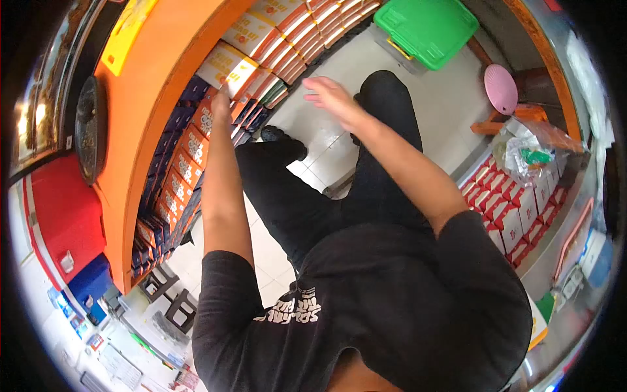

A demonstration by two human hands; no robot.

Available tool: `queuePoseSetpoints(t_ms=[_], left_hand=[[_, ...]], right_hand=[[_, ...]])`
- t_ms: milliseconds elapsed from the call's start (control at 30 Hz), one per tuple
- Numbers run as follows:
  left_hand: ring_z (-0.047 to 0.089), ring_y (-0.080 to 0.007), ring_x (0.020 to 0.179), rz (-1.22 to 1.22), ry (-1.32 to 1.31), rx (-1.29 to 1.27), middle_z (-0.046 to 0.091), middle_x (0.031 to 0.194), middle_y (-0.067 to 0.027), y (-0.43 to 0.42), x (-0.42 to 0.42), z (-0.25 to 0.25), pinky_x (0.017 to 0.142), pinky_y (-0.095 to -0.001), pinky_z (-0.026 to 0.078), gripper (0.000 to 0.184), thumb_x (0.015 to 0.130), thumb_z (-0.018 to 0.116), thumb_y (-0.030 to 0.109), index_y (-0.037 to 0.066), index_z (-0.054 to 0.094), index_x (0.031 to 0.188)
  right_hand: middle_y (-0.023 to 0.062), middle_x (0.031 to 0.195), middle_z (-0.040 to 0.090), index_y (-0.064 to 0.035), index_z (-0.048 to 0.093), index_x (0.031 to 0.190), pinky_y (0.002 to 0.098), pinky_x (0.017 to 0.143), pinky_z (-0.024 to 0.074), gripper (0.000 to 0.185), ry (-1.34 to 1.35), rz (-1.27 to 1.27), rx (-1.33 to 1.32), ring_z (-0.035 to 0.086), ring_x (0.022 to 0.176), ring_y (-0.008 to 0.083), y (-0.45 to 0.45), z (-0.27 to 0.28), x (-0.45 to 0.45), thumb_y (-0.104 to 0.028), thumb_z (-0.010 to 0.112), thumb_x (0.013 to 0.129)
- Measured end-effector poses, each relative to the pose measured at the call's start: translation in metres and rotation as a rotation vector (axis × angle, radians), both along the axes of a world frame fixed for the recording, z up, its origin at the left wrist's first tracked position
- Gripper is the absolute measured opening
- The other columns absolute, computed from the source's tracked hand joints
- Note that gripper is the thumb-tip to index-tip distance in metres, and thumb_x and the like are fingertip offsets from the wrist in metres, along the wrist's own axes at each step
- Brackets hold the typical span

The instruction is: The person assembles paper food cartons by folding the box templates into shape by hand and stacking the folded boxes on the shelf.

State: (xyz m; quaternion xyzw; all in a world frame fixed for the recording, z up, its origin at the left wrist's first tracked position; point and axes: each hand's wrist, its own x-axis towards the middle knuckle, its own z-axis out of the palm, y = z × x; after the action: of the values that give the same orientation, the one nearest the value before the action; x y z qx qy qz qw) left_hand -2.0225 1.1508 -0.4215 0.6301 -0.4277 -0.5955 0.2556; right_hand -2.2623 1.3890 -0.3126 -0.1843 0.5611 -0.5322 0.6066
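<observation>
My left hand (pixel 222 103) is raised edge-on at the front of the stacked boxes, its visible fingers straight. It overlaps the lower edge of a white and orange carton (pixel 227 67) with yellow lettering; whether it touches the carton I cannot tell. My right hand (pixel 332 100) hangs in the air over the floor, right of the stacks, with fingers stretched out and nothing in it. Below the left hand stand rows of orange cartons (pixel 185 163) with white lettering and dark sides. More white cartons (pixel 274 29) are stacked further back.
An orange counter edge (pixel 153 98) curves above the cartons on the left. A green lidded bin (pixel 428 29) and a pink stool (pixel 501 89) stand at the back right. Red and white boxes (pixel 513 202) with a plastic bag (pixel 529 153) line the right side. My knees flank the tiled floor (pixel 320 147).
</observation>
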Motion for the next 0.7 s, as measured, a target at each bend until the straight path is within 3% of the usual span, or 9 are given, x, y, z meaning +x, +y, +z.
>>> queuePoseSetpoints(t_ms=[100, 133, 167, 233, 300, 333, 467, 600, 700], left_hand=[[0.055, -0.0164, 0.084, 0.08, 0.036, -0.042, 0.06, 0.098, -0.0035, -0.029, 0.01, -0.035, 0.072, -0.0327, 0.046, 0.048, 0.086, 0.064, 0.047, 0.01, 0.059, 0.116], [0.053, -0.0145, 0.07, 0.082, 0.067, -0.049, 0.058, 0.087, -0.001, -0.028, 0.004, -0.029, 0.061, -0.0286, 0.044, 0.04, 0.087, 0.065, 0.045, 0.011, 0.061, 0.107], [0.052, -0.0144, 0.064, -0.011, 0.066, -0.01, 0.056, 0.084, 0.0009, -0.037, 0.007, -0.027, 0.058, -0.0264, 0.044, 0.037, 0.087, 0.065, 0.045, 0.011, 0.06, 0.1], [0.047, -0.0138, 0.043, 0.126, -0.047, -0.001, 0.052, 0.065, -0.0014, -0.047, -0.003, -0.031, 0.041, -0.0247, 0.04, 0.045, 0.086, 0.065, 0.052, 0.008, 0.062, 0.094], [0.046, -0.0138, 0.043, 0.135, 0.01, -0.05, 0.051, 0.065, -0.0024, -0.051, -0.006, -0.039, 0.042, -0.0262, 0.042, 0.048, 0.086, 0.064, 0.056, 0.009, 0.062, 0.091], [0.052, -0.0144, 0.05, 0.144, 0.053, -0.07, 0.052, 0.066, -0.0026, -0.052, -0.005, -0.041, 0.045, -0.0295, 0.045, 0.049, 0.084, 0.066, 0.055, 0.007, 0.062, 0.093], [0.052, -0.0156, 0.055, 0.059, 0.095, -0.179, 0.054, 0.07, -0.0042, -0.054, -0.01, -0.045, 0.05, -0.0304, 0.045, 0.046, 0.085, 0.066, 0.051, 0.006, 0.062, 0.094], [0.053, -0.0168, 0.061, -0.11, 0.092, -0.317, 0.055, 0.075, -0.0059, -0.043, -0.07, -0.045, 0.056, -0.0314, 0.045, 0.042, 0.086, 0.065, 0.046, 0.005, 0.062, 0.095], [0.054, -0.0177, 0.064, -0.126, 0.012, -0.445, 0.056, 0.078, -0.0071, 0.002, -0.112, -0.035, 0.059, -0.0321, 0.046, 0.04, 0.086, 0.064, 0.043, 0.004, 0.062, 0.096]], right_hand=[[0.0091, 0.121, 0.061, -0.0031, 0.056, 0.124, 0.0305, 0.09, 0.0464, 0.042, 0.057, -0.113, -0.01, 0.063, 0.104, 0.0197, 0.062, 0.023, -0.041, -0.034, 0.055, 0.096], [0.01, 0.12, 0.062, -0.0029, 0.056, 0.123, 0.0299, 0.089, 0.0471, 0.04, 0.095, -0.15, -0.013, 0.063, 0.102, 0.0196, 0.083, 0.031, -0.052, -0.033, 0.054, 0.097], [0.0108, 0.118, 0.063, -0.0027, 0.056, 0.123, 0.0293, 0.088, 0.0478, 0.038, 0.135, -0.189, -0.014, 0.064, 0.101, 0.0195, 0.104, 0.04, -0.062, -0.031, 0.053, 0.098], [0.0122, 0.117, 0.063, -0.0022, 0.056, 0.123, 0.029, 0.087, 0.048, 0.037, 0.226, -0.283, 0.003, 0.065, 0.099, 0.0193, 0.143, 0.063, -0.076, -0.03, 0.052, 0.099], [0.0112, 0.114, 0.064, -0.0019, 0.056, 0.121, 0.0285, 0.085, 0.0479, 0.035, 0.294, -0.393, 0.07, 0.065, 0.097, 0.0184, 0.179, 0.079, -0.084, -0.029, 0.051, 0.099], [0.01, 0.112, 0.065, -0.0021, 0.057, 0.12, 0.0285, 0.084, 0.0477, 0.034, 0.315, -0.446, 0.099, 0.065, 0.096, 0.018, 0.198, 0.084, -0.087, -0.029, 0.051, 0.099], [0.0087, 0.11, 0.066, -0.0028, 0.057, 0.12, 0.0305, 0.086, 0.0487, 0.034, 0.367, -0.595, 0.1, 0.065, 0.093, 0.0178, 0.257, 0.093, -0.09, -0.029, 0.051, 0.099], [0.0083, 0.111, 0.066, -0.0039, 0.06, 0.119, 0.0324, 0.087, 0.0499, 0.034, 0.389, -0.666, 0.131, 0.066, 0.095, 0.0184, 0.304, 0.119, -0.069, -0.031, 0.053, 0.098], [0.0101, 0.103, 0.067, -0.0007, 0.061, 0.114, 0.0309, 0.082, 0.0499, 0.037, 0.807, -0.556, 0.254, 0.065, 0.09, 0.0154, 0.368, 0.171, -0.048, -0.032, 0.059, 0.095]])
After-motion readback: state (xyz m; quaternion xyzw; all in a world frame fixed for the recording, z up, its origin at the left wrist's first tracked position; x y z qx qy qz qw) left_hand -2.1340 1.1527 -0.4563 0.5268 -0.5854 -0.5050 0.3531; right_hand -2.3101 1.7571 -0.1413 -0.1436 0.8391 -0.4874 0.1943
